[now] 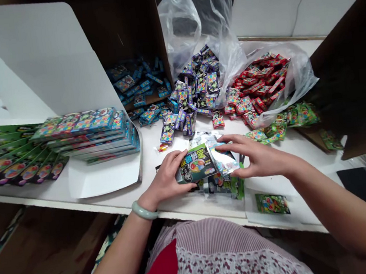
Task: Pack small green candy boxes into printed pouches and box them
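White tabletop, crowded with candy packets. My left hand (166, 177) curls closed, gripping the left edge of a green-and-black candy packet (193, 164); jade bangle (144, 210) on that wrist. My right hand (259, 158) arches over a foil packet (223, 158), fingers (237, 141) on it, just right of the green-and-black candy packet. Beyond that packet: purple packets (197, 86) heaped, red packets (257, 85) on a plastic bag (298, 74). Left of it, stacked blue boxes (85, 133).

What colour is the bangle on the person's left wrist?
The bangle is pale green; head view.
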`<action>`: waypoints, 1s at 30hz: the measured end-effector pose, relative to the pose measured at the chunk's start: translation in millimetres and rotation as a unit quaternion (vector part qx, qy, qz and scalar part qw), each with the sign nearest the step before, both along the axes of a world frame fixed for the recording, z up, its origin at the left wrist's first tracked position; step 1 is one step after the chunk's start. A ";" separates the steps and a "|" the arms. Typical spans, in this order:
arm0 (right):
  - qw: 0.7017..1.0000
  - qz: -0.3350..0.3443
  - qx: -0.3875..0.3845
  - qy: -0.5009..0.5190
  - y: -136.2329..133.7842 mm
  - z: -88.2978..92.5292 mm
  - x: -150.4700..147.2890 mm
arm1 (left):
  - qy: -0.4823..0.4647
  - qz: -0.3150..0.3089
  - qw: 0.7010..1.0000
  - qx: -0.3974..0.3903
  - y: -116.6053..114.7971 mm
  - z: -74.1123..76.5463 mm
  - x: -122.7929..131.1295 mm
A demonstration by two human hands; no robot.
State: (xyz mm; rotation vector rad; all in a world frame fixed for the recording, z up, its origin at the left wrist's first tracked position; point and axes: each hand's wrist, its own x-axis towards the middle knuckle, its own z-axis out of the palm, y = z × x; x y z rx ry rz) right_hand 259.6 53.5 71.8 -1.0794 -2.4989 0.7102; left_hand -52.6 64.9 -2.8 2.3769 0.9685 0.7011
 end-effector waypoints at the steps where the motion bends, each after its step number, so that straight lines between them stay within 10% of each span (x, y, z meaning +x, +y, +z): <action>1: 1.000 0.010 0.002 -0.015 1.0 4.1 -1.7 | 0.002 -0.008 1.000 0.001 -0.4 1.2 1.4; 10: 0.998 0.024 0.017 -0.048 10.2 4.9 -24.2 | -0.016 -0.018 1.000 -0.016 -5.5 3.7 8.7; 14: 0.995 -0.089 0.000 0.052 -2.3 -7.3 -35.7 | -0.018 0.032 0.999 -0.014 -10.0 3.4 11.8; 23: 0.889 -0.255 -0.207 0.319 -23.0 -33.0 -61.6 | -0.133 0.101 0.983 -0.079 -22.3 22.6 25.5; 30: 0.963 -0.199 -0.039 0.175 -18.6 -13.6 -51.9 | -0.350 0.115 0.881 -0.298 -45.1 5.1 51.9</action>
